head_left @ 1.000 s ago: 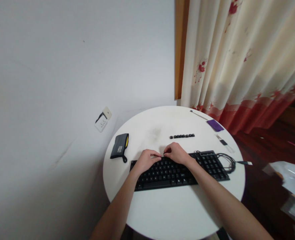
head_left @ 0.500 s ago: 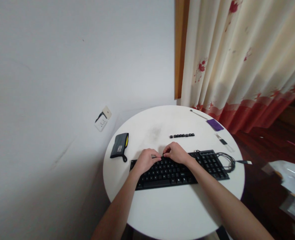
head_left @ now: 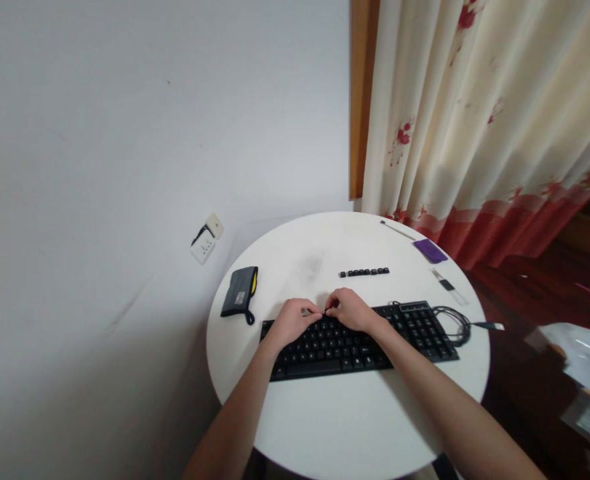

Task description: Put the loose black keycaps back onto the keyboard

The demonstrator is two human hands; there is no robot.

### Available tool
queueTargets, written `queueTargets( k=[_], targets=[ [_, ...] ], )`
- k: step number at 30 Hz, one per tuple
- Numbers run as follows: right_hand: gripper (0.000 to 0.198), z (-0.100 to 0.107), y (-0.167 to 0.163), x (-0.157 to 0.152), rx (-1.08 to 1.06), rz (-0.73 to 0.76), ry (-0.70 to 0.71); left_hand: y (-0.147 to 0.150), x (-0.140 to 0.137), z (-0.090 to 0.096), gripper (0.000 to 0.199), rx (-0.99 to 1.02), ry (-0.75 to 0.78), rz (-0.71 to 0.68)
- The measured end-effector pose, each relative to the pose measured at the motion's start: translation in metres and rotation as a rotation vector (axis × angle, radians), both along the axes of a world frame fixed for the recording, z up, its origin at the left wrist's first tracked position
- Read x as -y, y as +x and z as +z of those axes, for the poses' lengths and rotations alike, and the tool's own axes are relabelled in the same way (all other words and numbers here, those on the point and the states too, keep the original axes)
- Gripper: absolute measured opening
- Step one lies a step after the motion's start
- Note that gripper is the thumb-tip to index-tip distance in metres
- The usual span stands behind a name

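A black keyboard point(head_left: 319, 367) lies across the front half of the round white table. At its far edge, left of the middle, my two hands meet with fingertips almost touching. My right hand point(head_left: 351, 309) pinches a tiny black piece that looks like a keycap point(head_left: 325, 312); the fingers partly cover it. Thumb and forefinger of my left hand point(head_left: 295, 320) are closed together just left of that piece, over the top keys, and what they hold is too small to make out. Beyond the keyboard, several loose black keycaps point(head_left: 367, 272) stand in a row.
A dark grey pouch point(head_left: 239, 291) with a yellow inside lies at the table's left. Along the right edge are a thin brush point(head_left: 397, 230), a purple cloth point(head_left: 430, 251) and a small black-and-metal tool point(head_left: 447, 285). The coiled USB cable point(head_left: 462, 327) reaches past the table's right edge.
My hands stay at the same spot on the keyboard's far edge. The right hand has shifted very slightly, and the fingertips have drawn a little closer together. Everything else lies as before.
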State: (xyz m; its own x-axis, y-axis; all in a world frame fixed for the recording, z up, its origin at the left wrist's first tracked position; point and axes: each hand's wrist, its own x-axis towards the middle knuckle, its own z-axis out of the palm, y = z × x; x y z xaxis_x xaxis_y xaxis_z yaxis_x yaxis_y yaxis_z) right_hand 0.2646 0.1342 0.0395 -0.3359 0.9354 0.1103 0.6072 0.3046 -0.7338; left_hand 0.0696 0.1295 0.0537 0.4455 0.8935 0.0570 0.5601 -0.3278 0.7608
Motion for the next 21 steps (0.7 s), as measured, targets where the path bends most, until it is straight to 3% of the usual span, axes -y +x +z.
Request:
queueTargets(
  k=[8,15,21],
  targets=[
    [0.007,0.0009,-0.0011,0.0024,0.032,0.035,-0.043,-0.0004,0.0006,0.0013,0.011,0.028,-0.003,-0.001],
    [0.009,0.0051,-0.0023,0.0072,0.17,0.026,0.053,0.0025,0.0007,0.0025,0.008,0.036,-0.031,0.036],
    [0.01,0.0039,-0.0015,0.0072,0.157,0.034,0.046,0.0046,0.0027,0.0039,0.009,0.07,-0.047,0.035]
  ],
)
